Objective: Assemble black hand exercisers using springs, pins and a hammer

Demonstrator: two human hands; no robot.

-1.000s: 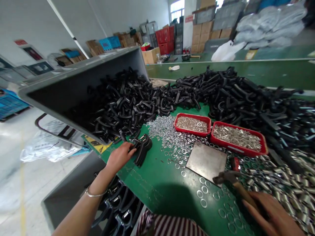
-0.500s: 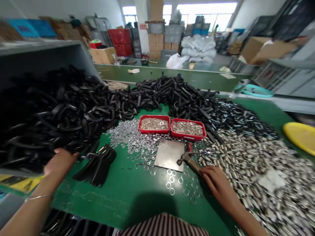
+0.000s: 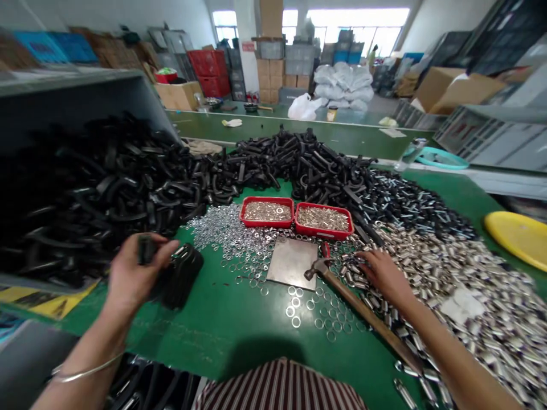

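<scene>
My left hand (image 3: 135, 270) is closed around a black curved part (image 3: 146, 249), raised above the left side of the table. Just right of it, a small stack of black handle-shaped parts (image 3: 182, 276) rests on the green tabletop, partly hidden by the hand. My right hand (image 3: 384, 276) has its fingertips down among small metal pieces (image 3: 352, 267) at the near edge of the silvery heap; whether it pinches one is hard to see. A claw hammer (image 3: 363, 310) lies below that hand, its head by the square metal plate (image 3: 293, 262).
Two red trays (image 3: 267, 222) of small metal parts stand behind the plate. Loose washers (image 3: 231, 233) spread to its left. Black parts (image 3: 141, 188) heap up on the left and back. Silvery cylinders (image 3: 448, 273) cover the right, near a yellow lid (image 3: 519, 239).
My right hand has let go of the hammer handle and moved up to the metal pieces. My left hand has come away from the black heap, moving right with a black part.
</scene>
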